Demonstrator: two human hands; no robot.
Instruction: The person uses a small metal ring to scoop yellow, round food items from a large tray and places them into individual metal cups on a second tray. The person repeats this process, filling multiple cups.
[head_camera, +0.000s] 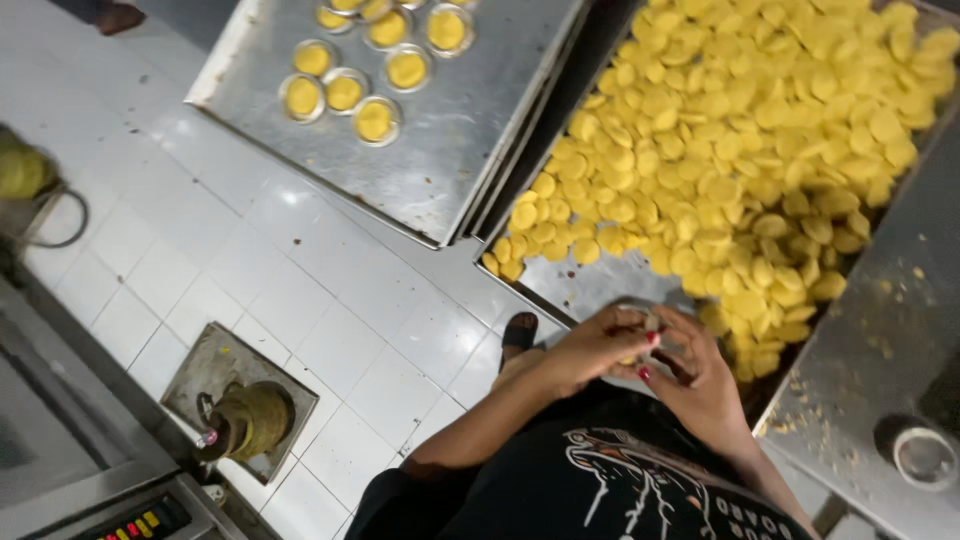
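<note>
My left hand (592, 350) and my right hand (700, 378) meet just below a big heap of yellow dough discs (740, 140). Together the fingers close around a small metal tart cup (640, 318) with a bit of yellow dough in it. The heap lies on a metal tray (590, 290) right above my hands. Farther left, a second metal tray (440, 160) carries several small cups filled with yellow dough (345, 92), set in a cluster at its far end.
A steel table surface (880, 330) with crumbs and a small round metal cup (925, 455) is at the right. White floor tiles (300, 290) lie below, with a square metal plate and brass-coloured object (250, 420). A machine with coloured buttons (140, 520) is at the lower left.
</note>
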